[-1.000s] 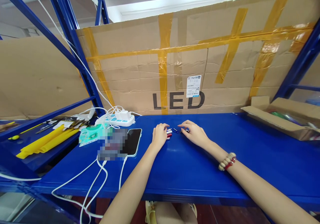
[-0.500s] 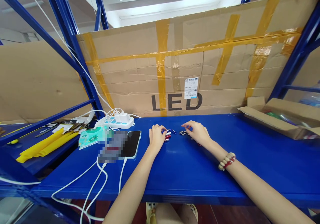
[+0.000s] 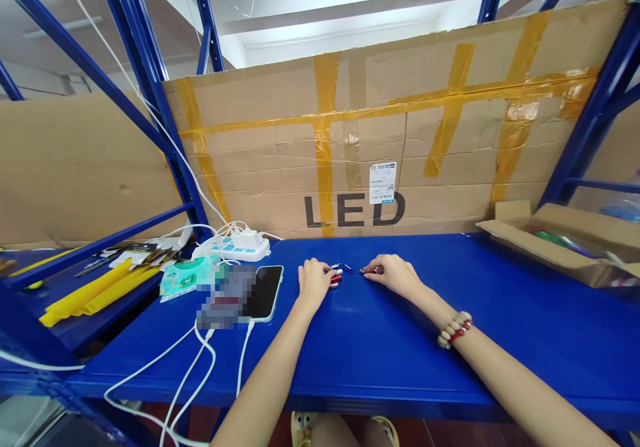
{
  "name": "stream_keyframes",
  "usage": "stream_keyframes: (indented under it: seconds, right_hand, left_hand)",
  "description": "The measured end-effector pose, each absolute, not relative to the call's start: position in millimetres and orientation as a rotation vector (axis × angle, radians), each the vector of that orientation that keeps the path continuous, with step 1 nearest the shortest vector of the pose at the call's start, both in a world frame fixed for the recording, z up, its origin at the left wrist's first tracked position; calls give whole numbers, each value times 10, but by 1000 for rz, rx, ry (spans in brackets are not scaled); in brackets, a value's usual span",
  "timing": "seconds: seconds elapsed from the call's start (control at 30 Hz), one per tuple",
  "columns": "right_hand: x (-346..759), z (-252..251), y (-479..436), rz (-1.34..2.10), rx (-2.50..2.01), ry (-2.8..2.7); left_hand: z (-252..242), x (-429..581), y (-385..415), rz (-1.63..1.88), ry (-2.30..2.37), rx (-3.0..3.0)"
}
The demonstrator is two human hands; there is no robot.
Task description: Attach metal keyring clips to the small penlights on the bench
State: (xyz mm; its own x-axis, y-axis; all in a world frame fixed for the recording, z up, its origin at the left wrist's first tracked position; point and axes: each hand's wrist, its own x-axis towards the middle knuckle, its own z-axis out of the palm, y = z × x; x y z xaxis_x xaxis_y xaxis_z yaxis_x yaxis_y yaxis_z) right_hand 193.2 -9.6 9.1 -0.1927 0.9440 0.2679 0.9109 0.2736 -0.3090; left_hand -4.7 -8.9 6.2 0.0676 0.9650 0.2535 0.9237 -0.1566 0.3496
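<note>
My left hand (image 3: 315,284) rests on the blue tabletop with its fingers curled and thumb tip against small red cylinders with white ends (image 3: 336,278). Just beyond its fingertips lie a few slim blue cylinders (image 3: 343,267). Across a short gap, my right hand (image 3: 397,278) is bent low over a cluster of small silvery round pieces (image 3: 363,271), thumb and fingers pinched together at them. Most of that cluster is hidden beneath the hand. Something dark red shows between its fingers, too small to name.
On the left lie a phone (image 3: 270,292) on a cable, a green packet (image 3: 185,277) and a white power strip (image 3: 250,250). An open cardboard box (image 3: 550,250) stands at the right. A taped cardboard panel (image 3: 280,167) rises behind the blue table (image 3: 400,360).
My right hand's fingers have come down and closed at the silvery pieces, covering more of them. My left hand stays nearly in place. The whole view has tilted slightly upward.
</note>
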Motion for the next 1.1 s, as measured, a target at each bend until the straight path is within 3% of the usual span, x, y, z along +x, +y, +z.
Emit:
stream_keyframes:
  seconds: [1.1]
  right_hand:
    - [1914,110,-110,87,-1751,-2141]
  left_hand:
    - [206,-59,-171,544,1948,2145]
